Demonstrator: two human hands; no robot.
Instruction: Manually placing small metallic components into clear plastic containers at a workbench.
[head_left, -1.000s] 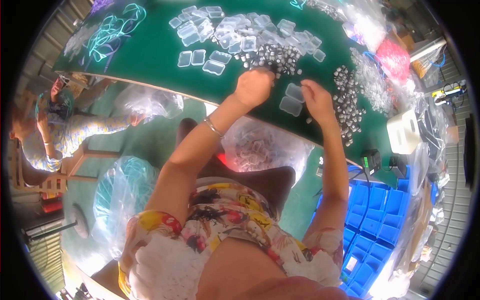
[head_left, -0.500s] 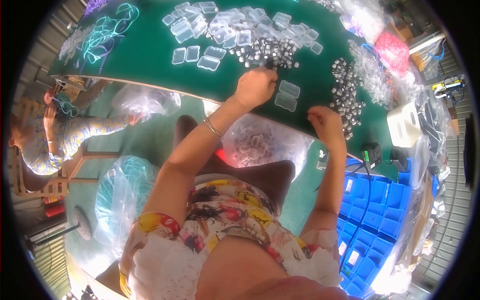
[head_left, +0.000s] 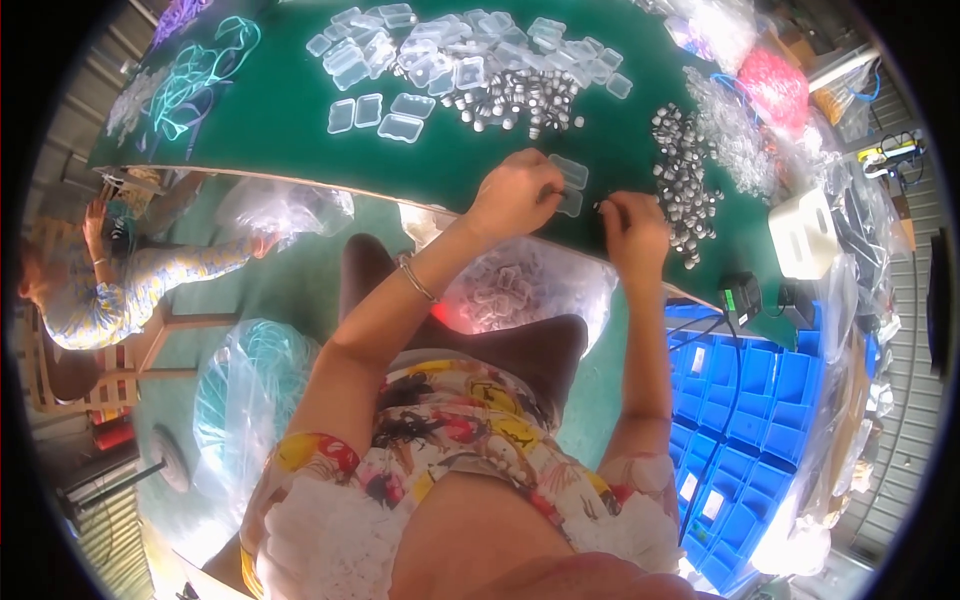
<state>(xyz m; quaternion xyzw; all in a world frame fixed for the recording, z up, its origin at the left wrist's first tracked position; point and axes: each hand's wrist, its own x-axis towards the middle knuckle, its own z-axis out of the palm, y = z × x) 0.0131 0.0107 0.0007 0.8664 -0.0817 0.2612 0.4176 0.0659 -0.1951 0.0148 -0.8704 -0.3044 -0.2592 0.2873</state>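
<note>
My left hand (head_left: 515, 192) rests on the near edge of the green table (head_left: 280, 150), fingers curled beside a small clear plastic box (head_left: 570, 172) and touching it. My right hand (head_left: 632, 224) is close to it on the right, fingers pinched together on something too small to make out. Just right of that hand lies a heap of small silvery metal parts (head_left: 682, 180). A second heap of the same parts (head_left: 520, 98) sits farther back, among several clear plastic boxes (head_left: 440, 50).
A bag of clear plastic pieces (head_left: 510, 290) lies under the table edge between my knees. Blue bins (head_left: 760, 400) are stacked at right; a white box (head_left: 800, 235) stands on the table's right end. Another person (head_left: 110, 290) sits at left. Teal cords (head_left: 190, 80) lie far left.
Both hands have drawn back from the middle of the table to its near edge and come closer together. The right hand has closed into a pinch.
</note>
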